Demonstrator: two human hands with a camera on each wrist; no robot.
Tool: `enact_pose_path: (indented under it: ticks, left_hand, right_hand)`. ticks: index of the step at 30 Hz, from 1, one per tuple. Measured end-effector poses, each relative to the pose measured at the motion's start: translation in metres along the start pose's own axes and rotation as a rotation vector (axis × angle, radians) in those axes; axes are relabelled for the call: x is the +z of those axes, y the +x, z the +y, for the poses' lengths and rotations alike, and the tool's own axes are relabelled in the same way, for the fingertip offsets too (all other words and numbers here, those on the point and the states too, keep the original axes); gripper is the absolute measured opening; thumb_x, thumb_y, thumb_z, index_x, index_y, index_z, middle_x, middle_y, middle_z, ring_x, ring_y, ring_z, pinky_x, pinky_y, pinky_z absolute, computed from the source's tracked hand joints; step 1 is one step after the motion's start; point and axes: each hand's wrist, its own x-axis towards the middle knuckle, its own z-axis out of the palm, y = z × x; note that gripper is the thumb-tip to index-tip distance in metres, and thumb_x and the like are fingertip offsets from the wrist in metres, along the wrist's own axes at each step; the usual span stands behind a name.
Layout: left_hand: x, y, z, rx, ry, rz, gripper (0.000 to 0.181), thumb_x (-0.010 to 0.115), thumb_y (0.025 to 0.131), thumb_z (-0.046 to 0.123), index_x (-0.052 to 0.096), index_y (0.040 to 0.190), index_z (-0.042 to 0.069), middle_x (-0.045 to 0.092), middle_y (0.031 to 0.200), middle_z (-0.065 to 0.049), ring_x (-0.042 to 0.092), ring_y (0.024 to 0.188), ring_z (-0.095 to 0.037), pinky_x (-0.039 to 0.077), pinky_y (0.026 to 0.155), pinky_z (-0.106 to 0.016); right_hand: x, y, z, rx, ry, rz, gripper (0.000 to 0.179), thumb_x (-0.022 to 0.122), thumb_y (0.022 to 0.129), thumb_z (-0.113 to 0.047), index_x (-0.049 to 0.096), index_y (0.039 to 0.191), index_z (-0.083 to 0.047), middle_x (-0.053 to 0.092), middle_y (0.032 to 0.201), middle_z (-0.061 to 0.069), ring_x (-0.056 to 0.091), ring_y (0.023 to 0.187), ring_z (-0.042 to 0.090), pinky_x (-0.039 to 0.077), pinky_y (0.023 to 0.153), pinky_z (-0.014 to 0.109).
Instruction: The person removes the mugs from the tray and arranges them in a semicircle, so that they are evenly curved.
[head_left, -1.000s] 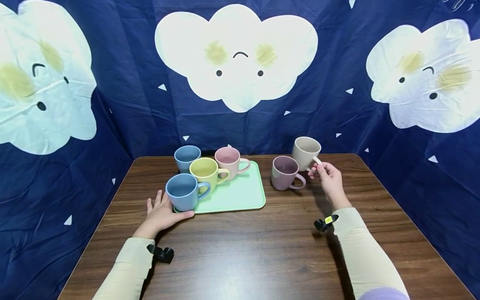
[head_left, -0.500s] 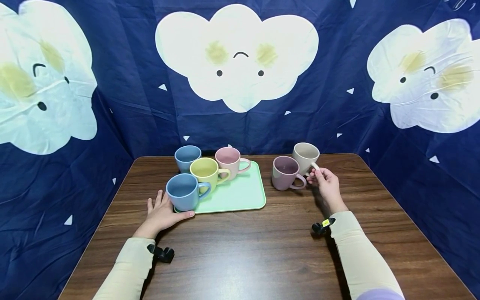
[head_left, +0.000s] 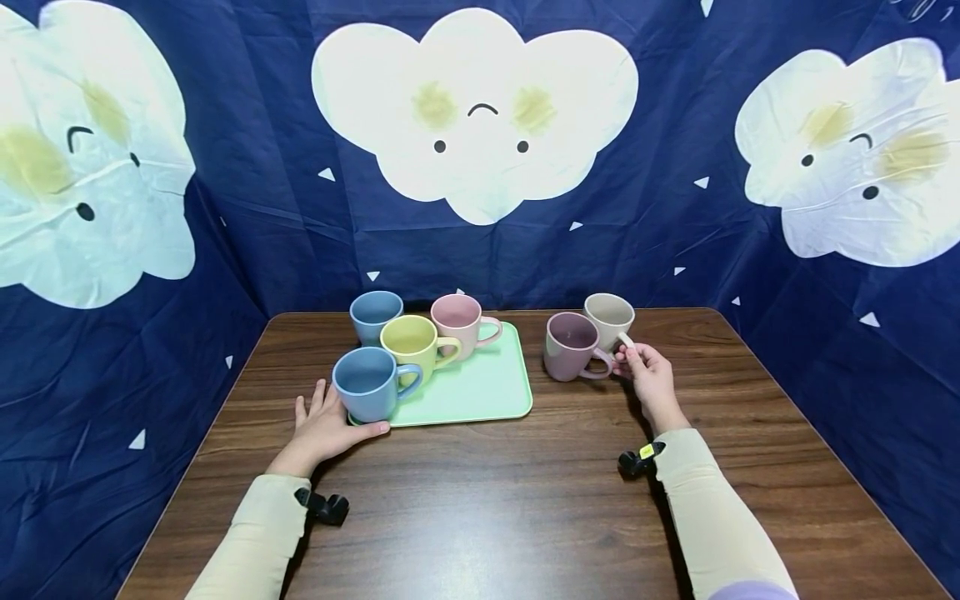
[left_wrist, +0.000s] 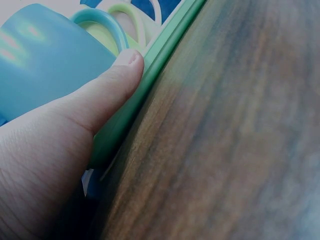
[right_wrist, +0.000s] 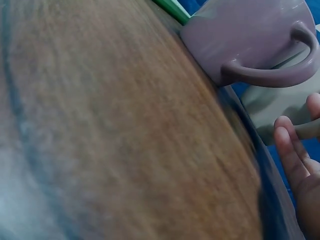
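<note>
By its handle, my right hand [head_left: 652, 383] pinches a beige mug [head_left: 609, 315], which stands upright behind a purple mug [head_left: 564, 354]. In the right wrist view the purple mug [right_wrist: 245, 40] hides part of the beige mug [right_wrist: 272, 107]. My left hand [head_left: 321, 435] rests at the front left corner of a mint green tray [head_left: 480, 392], fingers spread and thumb along the front edge. Just over that thumb stands a blue mug [head_left: 363, 390]; the left wrist view shows the thumb overlapping the blue mug [left_wrist: 55, 60] and the tray's rim [left_wrist: 150, 75].
On the tray a yellow mug [head_left: 408, 340] and a pink mug [head_left: 456, 321] stand behind the front blue one. A second blue mug [head_left: 375, 313] is at the back left. A dark blue cloth [head_left: 480, 258] with clouds borders the wooden table [head_left: 480, 500].
My right hand has lowered the beige mug and brought it slightly left, behind the purple mug. The left hand and the tray have stayed put.
</note>
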Motion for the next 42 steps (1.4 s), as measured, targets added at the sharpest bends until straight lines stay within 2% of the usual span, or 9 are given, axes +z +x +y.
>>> enact_pose_path:
  ticks: [6, 14, 21, 28, 36, 42]
  left_hand:
    - [-0.0048, -0.004, 0.0068, -0.004, -0.005, -0.002, 0.129, 0.071, 0.073, 0.078, 0.015, 0.161, 0.002, 0.01, 0.166, -0.026, -0.003, 0.149, -0.056, -0.014, 0.108, -0.076]
    - [-0.0027, -0.0049, 0.0067, 0.014, -0.021, 0.018, 0.129, 0.073, 0.073, 0.075, 0.014, 0.161, 0.003, 0.011, 0.165, -0.026, -0.001, 0.149, -0.056, -0.012, 0.109, -0.076]
    - [-0.0032, -0.0054, 0.0046, 0.015, -0.019, 0.017, 0.131, 0.071, 0.072, 0.079, 0.013, 0.161, 0.002, 0.01, 0.165, -0.027, -0.003, 0.149, -0.056, -0.013, 0.109, -0.076]
    - [-0.0062, -0.0038, 0.0081, -0.004, 0.011, -0.011, 0.129, 0.071, 0.074, 0.077, 0.011, 0.162, 0.003, 0.01, 0.166, -0.025, -0.002, 0.15, -0.055, -0.011, 0.109, -0.076]
    - [-0.0057, -0.0022, 0.0066, -0.006, 0.011, -0.013, 0.129, 0.071, 0.074, 0.077, 0.011, 0.162, 0.004, 0.009, 0.166, -0.025, -0.003, 0.15, -0.054, -0.012, 0.11, -0.075]
    - [-0.0058, -0.0023, 0.0066, -0.01, 0.008, -0.017, 0.13, 0.071, 0.074, 0.077, 0.011, 0.162, 0.004, 0.009, 0.166, -0.025, -0.003, 0.15, -0.054, -0.012, 0.11, -0.075]
  right_hand:
    - [-0.0006, -0.0025, 0.0065, -0.005, 0.011, -0.017, 0.017, 0.053, 0.105, -0.008, 0.062, 0.1, 0.006, 0.07, 0.081, -0.004, 0.068, 0.074, 0.006, 0.059, 0.068, 0.023]
    - [-0.0014, -0.0044, 0.0091, -0.011, 0.001, -0.022, 0.024, 0.049, 0.106, -0.007, 0.055, 0.106, 0.016, 0.069, 0.082, -0.006, 0.068, 0.075, 0.004, 0.059, 0.07, 0.023]
    - [-0.0005, -0.0047, 0.0095, -0.012, 0.014, -0.027, 0.039, 0.05, 0.106, -0.01, 0.045, 0.115, 0.028, 0.069, 0.083, -0.003, 0.066, 0.076, 0.006, 0.057, 0.069, 0.023]
    - [-0.0016, -0.0063, 0.0098, -0.02, -0.013, -0.024, 0.04, 0.05, 0.107, -0.013, 0.048, 0.115, 0.026, 0.069, 0.084, -0.004, 0.067, 0.079, 0.006, 0.057, 0.07, 0.024]
    - [-0.0024, -0.0096, 0.0073, -0.018, -0.061, -0.053, 0.043, 0.045, 0.108, -0.017, 0.048, 0.124, 0.023, 0.07, 0.091, -0.006, 0.068, 0.083, 0.005, 0.058, 0.075, 0.025]
    - [-0.0021, -0.009, 0.0075, -0.003, -0.069, -0.054, 0.042, 0.045, 0.108, -0.016, 0.048, 0.125, 0.022, 0.069, 0.089, -0.005, 0.066, 0.083, 0.006, 0.057, 0.075, 0.024]
